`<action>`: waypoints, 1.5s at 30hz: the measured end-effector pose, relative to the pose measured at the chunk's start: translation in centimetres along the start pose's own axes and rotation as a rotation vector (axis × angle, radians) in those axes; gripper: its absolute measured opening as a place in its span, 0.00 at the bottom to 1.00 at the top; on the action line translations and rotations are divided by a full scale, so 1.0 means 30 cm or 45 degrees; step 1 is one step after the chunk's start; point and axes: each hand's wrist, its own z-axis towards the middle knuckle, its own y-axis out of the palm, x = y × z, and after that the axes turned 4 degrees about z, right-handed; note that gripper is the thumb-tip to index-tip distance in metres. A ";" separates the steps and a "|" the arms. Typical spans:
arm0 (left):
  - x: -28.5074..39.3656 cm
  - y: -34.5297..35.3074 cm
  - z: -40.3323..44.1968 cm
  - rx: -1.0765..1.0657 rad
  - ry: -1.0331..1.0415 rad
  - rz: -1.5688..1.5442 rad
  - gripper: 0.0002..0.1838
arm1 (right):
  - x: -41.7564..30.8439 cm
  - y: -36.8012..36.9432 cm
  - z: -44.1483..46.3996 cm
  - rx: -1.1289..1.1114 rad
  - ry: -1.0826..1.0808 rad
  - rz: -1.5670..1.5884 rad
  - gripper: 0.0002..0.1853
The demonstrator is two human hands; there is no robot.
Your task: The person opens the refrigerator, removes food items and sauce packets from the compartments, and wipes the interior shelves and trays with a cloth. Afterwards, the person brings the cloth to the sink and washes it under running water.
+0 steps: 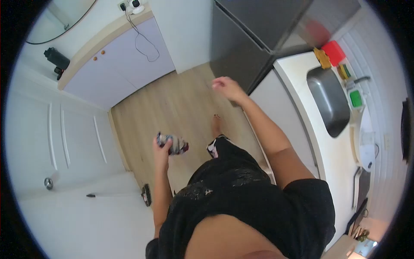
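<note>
My left hand [161, 151] is closed around a small bundled patterned cloth [176, 146], with the thumb pressed over it. White, blue and dark red patches show on the bundle, which is held above the wooden floor [146, 103]. My right hand [227, 88] reaches forward in the air, near the lower front of the dark grey fridge [239, 52]. Its fingers are loosely curled in, and I see nothing in them. One bare foot [217, 125] shows on the floor between my hands.
A counter with a steel sink [328, 101] runs along the right. Ahead on the left stands a low white cabinet [125, 60] with a cable [140, 34] hanging over its front. A white door [77, 134] fills the left side; a dark brush-like object [146, 195] lies beside it.
</note>
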 end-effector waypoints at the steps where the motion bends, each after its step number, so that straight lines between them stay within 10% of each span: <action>1: 0.008 -0.019 0.033 0.089 -0.016 0.016 0.24 | 0.033 -0.049 0.099 0.082 0.025 -0.123 0.22; 12: 0.254 -0.034 0.733 0.231 -0.188 0.243 0.13 | 0.193 -0.348 1.265 0.902 -0.196 -1.213 0.25; 20: 0.467 0.103 1.206 0.147 -0.119 0.023 0.13 | 0.148 -0.375 1.672 0.885 0.577 -0.839 0.15; 33: 0.613 0.192 2.124 -0.926 -0.279 0.323 0.14 | 0.173 -0.318 1.727 1.263 0.844 -1.108 0.11; 45: 0.605 0.315 2.340 -1.429 -0.094 0.642 0.15 | -0.129 0.075 1.407 1.207 0.558 -0.823 0.11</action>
